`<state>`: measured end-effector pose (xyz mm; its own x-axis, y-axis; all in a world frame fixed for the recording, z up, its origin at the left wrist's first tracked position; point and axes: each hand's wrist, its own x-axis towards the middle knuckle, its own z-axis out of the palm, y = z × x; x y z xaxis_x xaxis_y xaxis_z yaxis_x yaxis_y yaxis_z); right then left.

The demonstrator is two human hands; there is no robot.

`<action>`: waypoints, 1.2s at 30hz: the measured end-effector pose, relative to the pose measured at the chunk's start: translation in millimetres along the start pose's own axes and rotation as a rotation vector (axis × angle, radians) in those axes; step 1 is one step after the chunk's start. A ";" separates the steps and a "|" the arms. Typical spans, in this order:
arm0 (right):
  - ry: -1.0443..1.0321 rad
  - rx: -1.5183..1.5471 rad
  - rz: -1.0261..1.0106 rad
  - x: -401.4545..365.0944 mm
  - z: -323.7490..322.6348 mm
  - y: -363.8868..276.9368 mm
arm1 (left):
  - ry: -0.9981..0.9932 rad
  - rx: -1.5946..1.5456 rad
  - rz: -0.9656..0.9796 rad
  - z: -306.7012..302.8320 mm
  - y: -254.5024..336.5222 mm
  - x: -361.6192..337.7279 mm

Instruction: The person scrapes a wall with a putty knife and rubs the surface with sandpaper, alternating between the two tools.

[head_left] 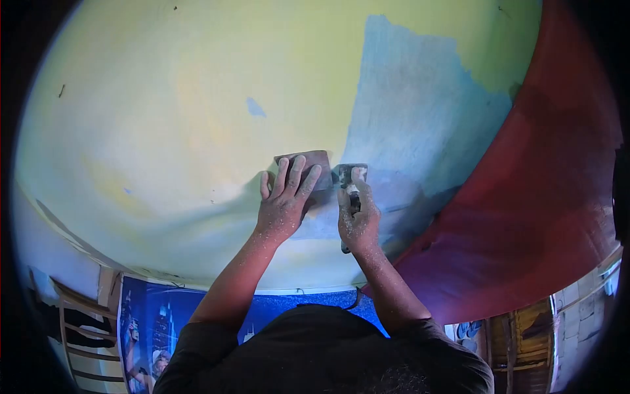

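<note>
While I watch through the head camera, the left hand [285, 203] lies flat against the yellow-green painted surface [164, 118]. Its fingers are spread over a brownish rectangular sanding sheet [314, 159] (probably sandpaper; the view is soft). Just beside it, the right hand [357, 222] has its fingers curled tight around a small metal-bladed scraper [352, 175], whose blade meets the bare blue patch [420, 118]. Pale dust speckles both hands. A dark red panel [545, 217] adjoins on the right.
</note>
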<state>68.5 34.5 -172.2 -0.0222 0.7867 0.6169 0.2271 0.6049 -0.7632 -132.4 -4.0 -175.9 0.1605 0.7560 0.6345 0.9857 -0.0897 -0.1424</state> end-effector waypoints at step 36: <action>0.119 0.021 -0.035 6.4 15.7 -37.3 | 0.040 0.130 0.059 2.1 -10.5 -2.9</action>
<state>44.6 18.9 -142.7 0.0859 0.7456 0.6609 0.2081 0.6353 -0.7437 -143.3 -3.9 -177.9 0.2222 0.7251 0.6518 0.9601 -0.0462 -0.2760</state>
